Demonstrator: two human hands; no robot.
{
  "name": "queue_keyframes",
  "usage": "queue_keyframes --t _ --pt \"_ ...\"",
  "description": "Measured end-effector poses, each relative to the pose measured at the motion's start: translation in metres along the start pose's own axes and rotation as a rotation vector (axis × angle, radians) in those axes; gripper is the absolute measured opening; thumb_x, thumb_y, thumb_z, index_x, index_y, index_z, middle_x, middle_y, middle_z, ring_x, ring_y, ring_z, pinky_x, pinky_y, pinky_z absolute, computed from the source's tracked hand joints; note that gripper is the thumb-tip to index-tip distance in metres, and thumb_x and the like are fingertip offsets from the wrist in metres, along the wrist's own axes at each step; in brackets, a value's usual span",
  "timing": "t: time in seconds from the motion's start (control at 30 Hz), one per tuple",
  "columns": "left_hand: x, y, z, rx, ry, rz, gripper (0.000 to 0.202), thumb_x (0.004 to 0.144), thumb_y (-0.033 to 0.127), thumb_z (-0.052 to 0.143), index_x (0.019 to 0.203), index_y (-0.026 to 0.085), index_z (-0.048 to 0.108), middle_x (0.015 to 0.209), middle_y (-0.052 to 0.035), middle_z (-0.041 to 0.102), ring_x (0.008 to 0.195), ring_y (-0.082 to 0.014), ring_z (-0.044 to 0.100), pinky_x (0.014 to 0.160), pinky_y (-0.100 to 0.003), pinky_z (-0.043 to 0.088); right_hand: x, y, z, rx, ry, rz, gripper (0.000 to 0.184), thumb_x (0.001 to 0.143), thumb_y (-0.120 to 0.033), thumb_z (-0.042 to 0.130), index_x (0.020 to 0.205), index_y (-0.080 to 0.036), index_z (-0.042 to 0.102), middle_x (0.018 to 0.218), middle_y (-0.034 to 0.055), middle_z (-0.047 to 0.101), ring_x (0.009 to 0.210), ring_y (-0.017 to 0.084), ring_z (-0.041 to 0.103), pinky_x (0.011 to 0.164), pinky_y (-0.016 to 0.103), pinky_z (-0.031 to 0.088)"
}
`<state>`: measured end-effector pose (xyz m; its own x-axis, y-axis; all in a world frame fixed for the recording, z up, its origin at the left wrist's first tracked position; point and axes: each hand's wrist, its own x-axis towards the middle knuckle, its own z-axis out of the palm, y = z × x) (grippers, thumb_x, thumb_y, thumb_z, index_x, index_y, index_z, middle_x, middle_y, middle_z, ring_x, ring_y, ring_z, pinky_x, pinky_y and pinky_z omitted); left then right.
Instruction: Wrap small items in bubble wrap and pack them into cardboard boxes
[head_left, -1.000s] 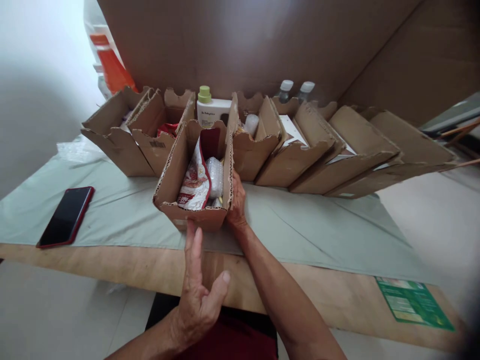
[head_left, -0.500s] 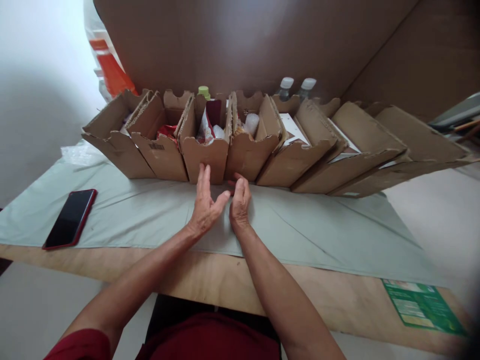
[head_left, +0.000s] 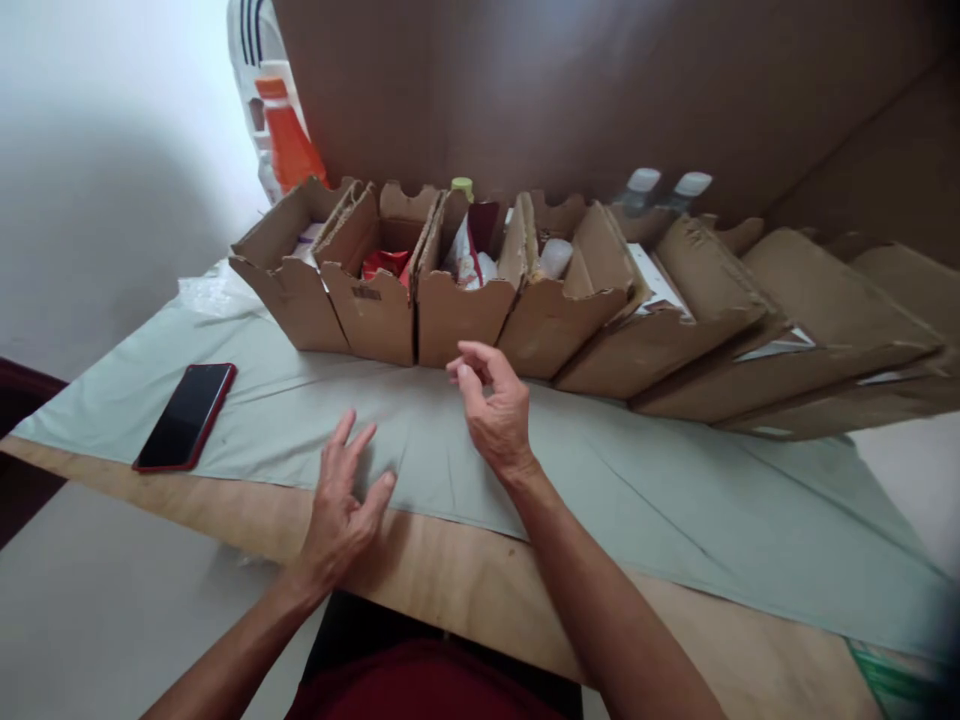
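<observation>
A row of several open cardboard boxes stands along the back of the table. The third box from the left (head_left: 457, 315) holds a white and red packet and sits in line with the others. My right hand (head_left: 495, 410) hovers just in front of it, fingers loosely curled, holding nothing. My left hand (head_left: 341, 500) rests near the table's front edge on the pale green cloth (head_left: 420, 440), fingers spread and empty. Neither hand touches a box.
A red phone (head_left: 186, 415) lies face up on the cloth at the left. An orange bottle (head_left: 289, 140) stands behind the leftmost box, two clear bottles (head_left: 664, 190) behind the boxes. A large cardboard sheet (head_left: 600, 90) leans at the back. A green leaflet (head_left: 896, 680) lies at the lower right corner.
The box was pushed back into the row, then both hands let go and drew back toward me. The view has shifted, so everything sits further right.
</observation>
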<state>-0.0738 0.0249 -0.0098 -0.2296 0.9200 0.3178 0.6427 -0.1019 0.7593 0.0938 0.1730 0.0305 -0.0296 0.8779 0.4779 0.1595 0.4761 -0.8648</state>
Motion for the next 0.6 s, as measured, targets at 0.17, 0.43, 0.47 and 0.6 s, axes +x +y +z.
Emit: queue_keyframes --t 0.17,0.43,0.47,0.6 --pt "-0.021 -0.030 -0.016 0.087 0.146 0.094 0.038 0.098 0.023 0.061 0.136 0.026 0.061 0.162 -0.0149 0.045 0.152 -0.0355 0.042 0.119 -0.062 0.042 0.062 -0.050 0.042 -0.322 -0.254 -0.123 0.057 0.091 -0.020 0.056 0.146 -0.030 0.055 0.083 -0.0020 0.075 0.072 0.018 0.066 0.081 0.035 0.056" --pt "-0.022 -0.032 -0.013 -0.051 0.271 0.028 0.040 0.097 0.022 0.061 0.137 0.026 0.061 0.160 -0.0135 0.048 0.149 -0.0310 0.047 0.121 -0.055 0.042 0.084 -0.063 0.073 -0.410 -0.349 -0.029 0.018 0.095 -0.019 0.054 0.094 -0.021 0.072 0.073 0.0007 0.071 0.071 0.016 0.068 0.069 0.027 0.049" --pt "-0.023 -0.033 -0.014 -0.094 0.294 -0.002 0.044 0.098 0.024 0.062 0.141 0.027 0.058 0.161 -0.0131 0.048 0.149 -0.0303 0.047 0.122 -0.054 0.041 0.072 -0.069 0.067 -0.381 -0.372 -0.036 0.017 0.096 -0.020 0.054 0.094 -0.021 0.071 0.071 -0.0006 0.071 0.069 0.015 0.068 0.067 0.025 0.048" --pt "-0.027 -0.037 -0.018 -0.287 0.373 -0.115 0.061 0.097 0.029 0.065 0.155 0.030 0.044 0.165 -0.0116 0.042 0.154 -0.0294 0.040 0.128 -0.051 0.033 0.013 -0.100 0.019 -0.325 -0.464 -0.100 0.016 0.097 -0.020 0.056 0.094 -0.022 0.071 0.070 -0.0042 0.072 0.062 0.010 0.066 0.065 0.022 0.047"
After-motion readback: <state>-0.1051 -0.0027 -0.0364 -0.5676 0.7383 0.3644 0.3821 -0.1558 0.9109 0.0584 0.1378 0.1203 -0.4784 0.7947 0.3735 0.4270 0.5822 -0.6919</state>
